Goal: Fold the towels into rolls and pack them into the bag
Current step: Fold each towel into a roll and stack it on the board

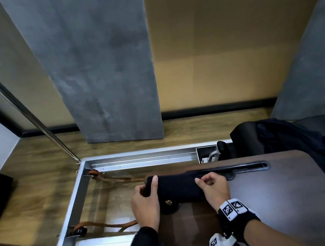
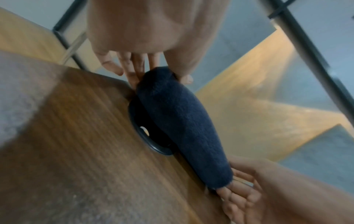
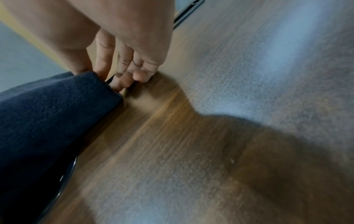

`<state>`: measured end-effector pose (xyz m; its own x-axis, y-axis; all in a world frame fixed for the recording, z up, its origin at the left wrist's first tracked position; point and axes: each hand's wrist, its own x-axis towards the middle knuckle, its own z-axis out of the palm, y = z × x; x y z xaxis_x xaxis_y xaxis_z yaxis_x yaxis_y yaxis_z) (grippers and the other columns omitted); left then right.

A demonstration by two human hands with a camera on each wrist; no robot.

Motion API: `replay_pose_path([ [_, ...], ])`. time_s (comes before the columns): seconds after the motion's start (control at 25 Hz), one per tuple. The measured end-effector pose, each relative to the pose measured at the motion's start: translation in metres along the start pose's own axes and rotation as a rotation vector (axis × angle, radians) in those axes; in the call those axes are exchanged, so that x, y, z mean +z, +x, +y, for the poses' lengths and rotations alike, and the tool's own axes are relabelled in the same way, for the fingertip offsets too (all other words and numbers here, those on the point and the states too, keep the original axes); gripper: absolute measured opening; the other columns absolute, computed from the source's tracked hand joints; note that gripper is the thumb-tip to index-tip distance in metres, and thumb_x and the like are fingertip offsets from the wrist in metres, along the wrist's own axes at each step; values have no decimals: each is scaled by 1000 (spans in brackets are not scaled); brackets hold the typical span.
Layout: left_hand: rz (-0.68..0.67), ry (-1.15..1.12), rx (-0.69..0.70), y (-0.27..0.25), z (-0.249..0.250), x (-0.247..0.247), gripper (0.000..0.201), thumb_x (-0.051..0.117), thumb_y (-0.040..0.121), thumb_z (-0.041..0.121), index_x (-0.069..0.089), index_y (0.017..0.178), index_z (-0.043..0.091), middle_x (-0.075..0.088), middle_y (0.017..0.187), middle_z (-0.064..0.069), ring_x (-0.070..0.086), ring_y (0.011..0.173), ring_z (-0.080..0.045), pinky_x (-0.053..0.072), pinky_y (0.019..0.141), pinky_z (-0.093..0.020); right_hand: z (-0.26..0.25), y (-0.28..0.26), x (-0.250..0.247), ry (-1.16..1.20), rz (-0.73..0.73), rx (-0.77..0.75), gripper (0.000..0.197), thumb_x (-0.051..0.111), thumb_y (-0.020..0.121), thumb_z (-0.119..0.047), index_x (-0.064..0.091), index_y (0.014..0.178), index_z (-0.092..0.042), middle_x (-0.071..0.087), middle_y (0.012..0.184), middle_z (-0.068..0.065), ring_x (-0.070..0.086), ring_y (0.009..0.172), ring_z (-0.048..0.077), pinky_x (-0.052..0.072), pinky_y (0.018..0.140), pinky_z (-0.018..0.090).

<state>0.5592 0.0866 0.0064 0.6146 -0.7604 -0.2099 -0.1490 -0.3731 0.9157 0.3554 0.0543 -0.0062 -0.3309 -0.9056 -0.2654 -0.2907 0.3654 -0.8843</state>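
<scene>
A dark rolled towel (image 1: 177,187) lies at the counter's (image 1: 278,193) far left corner, its long axis running left to right along the far edge. The left hand (image 1: 146,201) grasps its left end, thumb over the top; the right hand (image 1: 214,187) pinches its right end.

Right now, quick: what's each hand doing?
Left hand: gripping the left end of the rolled towel.
Right hand: fingers curled at the roll's right end; grip unclear.

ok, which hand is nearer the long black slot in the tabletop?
Right. The right hand holds the rolled towel at the end beside the slot; the left hand grips the opposite end.
</scene>
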Motion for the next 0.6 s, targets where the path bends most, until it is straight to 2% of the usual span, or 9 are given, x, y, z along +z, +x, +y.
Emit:
replay_pose_path([
  [0.08, -47, 17, 45, -7, -6, -3, 33, 72, 91, 61, 75, 88, 28, 77, 84, 7, 74, 87, -13, 61, 83, -42, 0, -4, 0, 3, 7, 26, 23, 84, 87, -21, 72, 71, -9, 73, 75, 6, 70, 81, 25, 53, 76, 32],
  [0.16, -101, -59, 31, -10, -11, -5, 25, 75, 94, 51, 81, 93, 26, 80, 87, 7, 76, 92, -14, 62, 87, -44, 1, -6, 0, 12, 7, 47, 25, 84, 86, -22, 73, 68, -9, 74, 76, 8, 70, 82, 26, 55, 80, 35],
  [0.24, -95, -48, 42, -10, -13, -5, 30, 76, 95, 42, 83, 102, 14, 78, 102, -2, 74, 103, -22, 59, 97, -48, 0, -7, -1, 19, 16, 41, 26, 85, 86, -21, 74, 67, -8, 74, 74, 9, 69, 80, 27, 55, 80, 36],
  [0.32, -66, 19, 54, -7, -13, -4, 39, 76, 96, 42, 82, 106, 5, 67, 111, -6, 67, 106, -25, 55, 102, -50, -4, -8, -2, 15, 15, 30, 27, 84, 86, -23, 73, 67, -8, 71, 68, 6, 68, 76, 25, 53, 76, 35],
  [0.4, -88, 35, 65, -5, -10, -7, 41, 72, 97, 47, 80, 107, 8, 62, 112, -4, 66, 105, -24, 56, 100, -47, -9, -11, -3, -1, -11, 25, 28, 83, 88, -29, 72, 70, -11, 70, 68, 2, 68, 75, 22, 52, 74, 34],
  [0.52, -152, -5, -2, -6, -10, -12, 45, 70, 96, 55, 75, 122, 18, 67, 120, -1, 67, 112, -23, 56, 102, -47, -10, -13, -7, 22, -23, 50, 25, 82, 87, -39, 75, 80, -16, 75, 79, -1, 70, 82, 15, 56, 80, 34],
  [0.6, -174, -42, -26, -10, -10, -13, 49, 73, 92, 57, 70, 128, 23, 69, 124, 0, 67, 115, -21, 56, 104, -48, -9, -17, -11, 45, -37, 41, 24, 84, 85, -42, 76, 87, -19, 76, 85, -3, 71, 85, 10, 58, 82, 30],
])
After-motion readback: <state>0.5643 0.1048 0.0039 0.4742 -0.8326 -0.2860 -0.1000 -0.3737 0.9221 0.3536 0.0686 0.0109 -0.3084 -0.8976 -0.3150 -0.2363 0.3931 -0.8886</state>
